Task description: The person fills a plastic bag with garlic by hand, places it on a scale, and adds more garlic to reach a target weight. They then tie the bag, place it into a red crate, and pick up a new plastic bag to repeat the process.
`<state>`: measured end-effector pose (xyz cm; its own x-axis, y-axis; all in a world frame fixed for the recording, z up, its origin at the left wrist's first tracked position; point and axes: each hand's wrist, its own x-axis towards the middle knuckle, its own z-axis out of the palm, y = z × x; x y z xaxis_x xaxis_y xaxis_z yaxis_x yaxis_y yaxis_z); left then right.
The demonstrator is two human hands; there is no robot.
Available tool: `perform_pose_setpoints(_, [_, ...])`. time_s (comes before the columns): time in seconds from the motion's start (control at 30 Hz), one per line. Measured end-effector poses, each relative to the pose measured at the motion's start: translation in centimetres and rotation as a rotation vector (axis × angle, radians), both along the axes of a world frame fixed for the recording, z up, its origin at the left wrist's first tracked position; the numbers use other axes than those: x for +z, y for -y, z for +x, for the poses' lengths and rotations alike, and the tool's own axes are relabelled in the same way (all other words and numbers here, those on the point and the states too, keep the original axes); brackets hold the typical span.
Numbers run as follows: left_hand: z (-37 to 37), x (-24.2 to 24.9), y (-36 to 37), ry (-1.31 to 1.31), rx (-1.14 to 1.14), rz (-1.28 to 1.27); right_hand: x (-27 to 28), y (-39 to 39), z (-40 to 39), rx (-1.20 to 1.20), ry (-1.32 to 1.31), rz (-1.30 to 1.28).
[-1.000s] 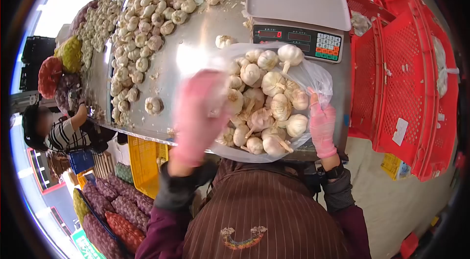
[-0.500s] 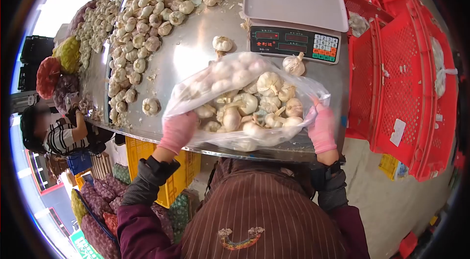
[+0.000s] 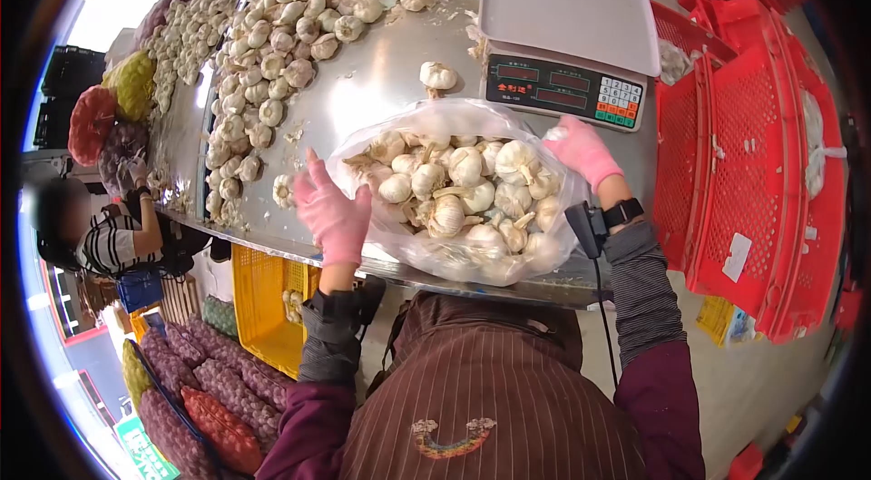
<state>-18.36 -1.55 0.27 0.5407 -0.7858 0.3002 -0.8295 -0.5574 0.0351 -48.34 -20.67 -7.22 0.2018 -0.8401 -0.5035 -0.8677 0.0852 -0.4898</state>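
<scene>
Open plastic bag [image 3: 431,120] of garlic [image 3: 445,215] at the near edge of the desk [image 3: 363,94], right of centre.
The left hand [image 3: 331,215], pink-gloved, is spread and empty beside the bag's left side; the right hand [image 3: 581,151], likewise gloved, is closed on a pale bulb [image 3: 555,132], mostly hidden, at the bag's far right side. A scale [image 3: 564,90] stands beyond the bag by the desk's right edge, its tray [image 3: 567,13] bare. One loose bulb [image 3: 437,76] lies near the scale; a garlic heap [image 3: 272,67] extends along the desk's left part towards the far edge.
</scene>
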Motion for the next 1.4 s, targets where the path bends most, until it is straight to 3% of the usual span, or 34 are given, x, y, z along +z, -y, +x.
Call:
perform_pose_setpoints(0.03, [1.5, -1.9, -0.4, -0.381, 0.148, 0.082, 0.0, -0.3, -0.5, -0.014, 0.072, -0.001])
perform_pose_setpoints(0.07, [2.5, -3.3, -0.9, -0.385, 0.153, 0.072, -0.1, -0.8, -1.2, -0.124, 0.210, -0.030])
perform_pose_setpoints(0.13, [3.9, -5.3, -1.6, -0.779, 0.032, -0.072, -1.4, -1.6, -3.8, -0.389, 0.670, 0.095])
perform_pose_setpoints(0.17, [3.6, -4.4, -1.3, -0.783, 0.035, -0.082, -3.3, -1.8, -6.0, -0.475, 0.984, 0.182])
perform_pose_setpoints(0.2, [2.5, -2.3, -1.0, -0.994, 0.042, -0.278, -4.8, -2.5, -7.9, -0.561, 1.295, 0.276])
perform_pose_setpoints(0.23, [1.6, 0.0, -0.9, -1.201, 0.055, -0.480, -3.6, -3.8, -8.9, -0.684, 1.349, 0.217])
perform_pose_setpoints(0.3, [0.7, 5.5, -0.7, -1.326, 0.022, -0.494, -2.5, -6.6, -10.9, -0.766, 1.772, 0.282])
perform_pose_setpoints(0.33, [0.4, 7.1, -0.8, -1.355, -0.033, -0.514, -0.2, -7.9, -10.4, -0.846, 1.802, 0.225])
perform_pose_setpoints(0.37, [0.2, 8.1, -0.8, -1.381, -0.093, -0.535, -1.3, -7.9, -12.9, -0.671, 2.048, 0.352])
perform_pose_setpoints(0.43, [-0.6, 8.9, -1.0, -1.420, -0.076, -0.557, 2.0, -8.4, -12.9, -0.785, 1.811, -0.063])
perform_pose_setpoints(0.5, [-0.8, 8.8, -1.0, -1.462, -0.063, -0.568, 7.3, -10.6, -11.2, -0.776, 1.387, -0.425])
perform_pose_setpoints(0.6, [-0.7, 8.5, -1.3, -1.482, -0.092, -0.527, 14.5, -12.5, -3.0, -0.311, 0.913, -0.413])
perform_pose_setpoints(0.67, [-1.1, 8.9, -0.8, -1.406, -0.069, -0.536, 13.3, -12.7, 2.3, 0.057, 0.720, -0.526])
perform_pose_setpoints(0.73, [-0.8, 8.8, -0.8, -1.413, -0.074, -0.546, 10.2, -12.2, 4.8, 0.415, 0.359, -0.657])
perform_pose_setpoints(0.77, [-0.6, 8.7, -0.7, -1.410, -0.070, -0.556, 9.0, -12.3, 4.6, 0.410, 0.357, -0.660])
perform_pose_setpoints(0.83, [-1.4, 9.5, 0.2, -1.382, -0.058, -0.589, 6.8, -13.1, 3.3, -0.008, -0.232, -0.995])
perform_pose_setpoints(0.87, [-1.9, 10.0, 0.6, -1.332, -0.131, -0.555, 5.9, -13.3, 2.0, -0.217, -0.442, -0.971])
perform_pose_setpoints(0.93, [-3.5, 9.8, 1.7, -1.225, -0.303, -0.532, 2.0, -13.3, -1.4, -0.523, -0.567, -0.821])
perform_pose_setpoints(0.97, [-4.4, 10.0, 2.2, -1.283, -0.301, -0.501, -0.1, -13.2, -3.3, -0.517, -0.567, -0.815])
perform_pose_setpoints(1.03, [-4.6, 8.3, 2.7, -1.049, -0.448, -0.521, -2.4, -13.4, -5.6, -0.537, 0.077, -0.204])
perform_pose_setpoints(1.07, [-4.3, 8.7, 2.7, -1.051, -0.458, -0.521, -2.6, -13.3, -5.8, -0.544, 0.078, -0.209])
perform_pose_setpoints(1.13, [-3.4, 10.7, 2.3, -1.362, -0.351, -0.687, 1.3, -12.1, -4.5, -1.021, 0.857, -0.005])
perform_pose_setpoints(1.2, [0.0, 11.4, 0.7, -1.357, -0.226, -0.612, 12.0, -11.9, 0.0, -0.936, 1.113, 0.049])
perform_pose_setpoints(1.23, [1.4, 11.0, -0.1, -1.328, -0.179, -0.628, 17.1, -12.2, 2.8, -0.613, 0.875, -0.179])
perform_pose_setpoints(1.3, [3.1, 9.5, -1.3, -1.369, -0.196, -0.677, 20.4, -13.4, 6.9, -0.296, 0.613, -0.391])
perform_pose_setpoints(1.4, [4.6, 5.8, -2.6, -1.298, -0.199, -0.625, 20.8, -14.5, 11.7, -0.078, 1.342, 0.388])
